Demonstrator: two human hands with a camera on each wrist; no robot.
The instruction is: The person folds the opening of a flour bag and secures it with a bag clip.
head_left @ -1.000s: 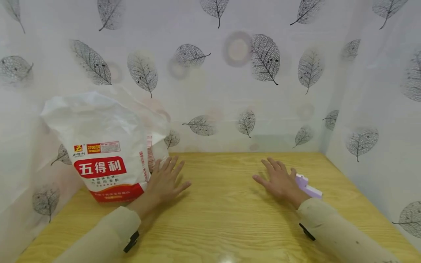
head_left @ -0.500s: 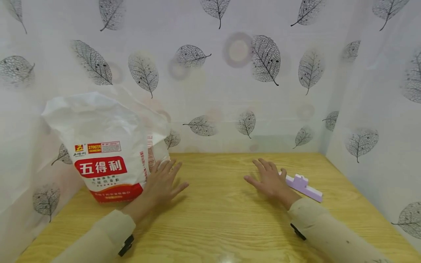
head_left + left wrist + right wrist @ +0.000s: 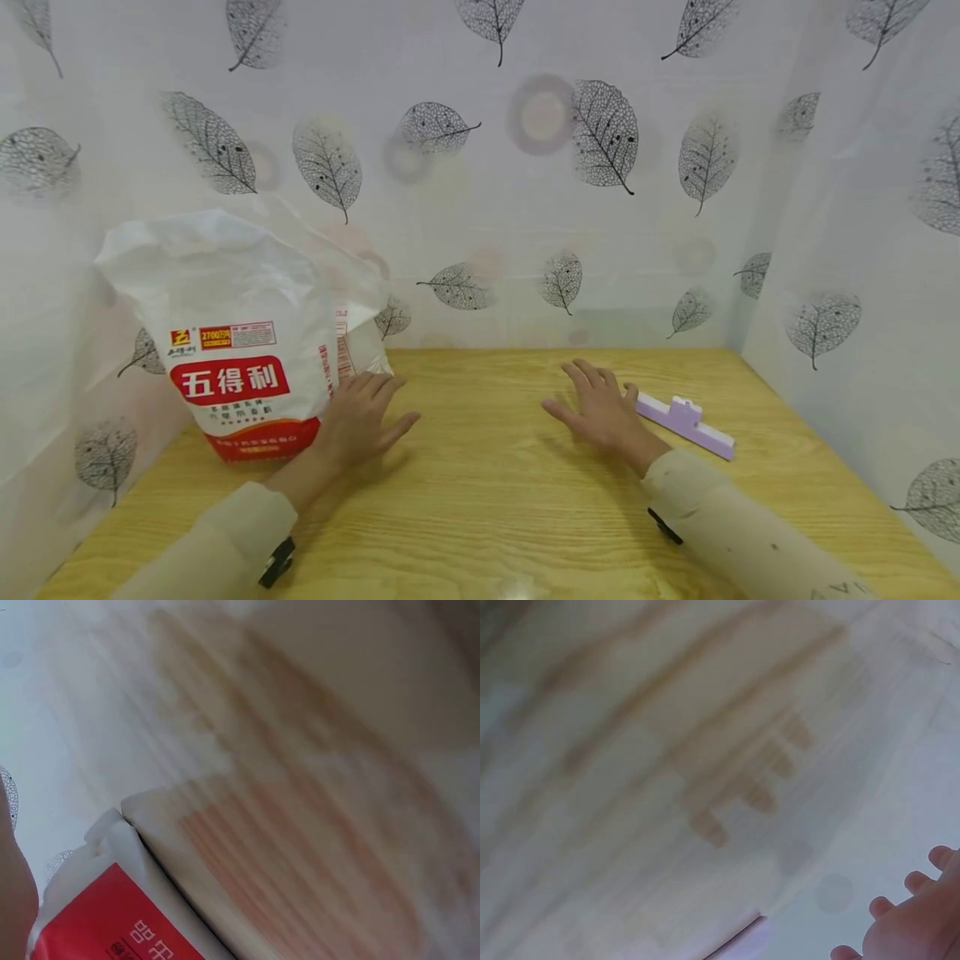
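Note:
A white flour bag (image 3: 247,279) with red panels and Chinese lettering stands on the left of the table, its top crumpled. My left hand (image 3: 352,425) spreads its fingers in front of the bag's lower right side; whether it touches the bag cannot be told. In the left wrist view, the bag's red panel (image 3: 105,926) shows at the lower left. A lilac sealing clip (image 3: 682,418) lies on the right of the table. My right hand (image 3: 603,412) is just left of it, fingers spread, holding nothing. The right wrist view catches the clip's edge (image 3: 742,939) beside the hand (image 3: 922,922).
The wood-grain table (image 3: 480,492) runs back to a pale curtain (image 3: 480,208) printed with dark leaves. Curtain also closes off the left and right sides. Black straps sit around both sleeves.
My right hand has moved left, uncovering the sealing clip it partly hid. My left hand has drawn slightly left and nearer to me. The bag and the clip stay put.

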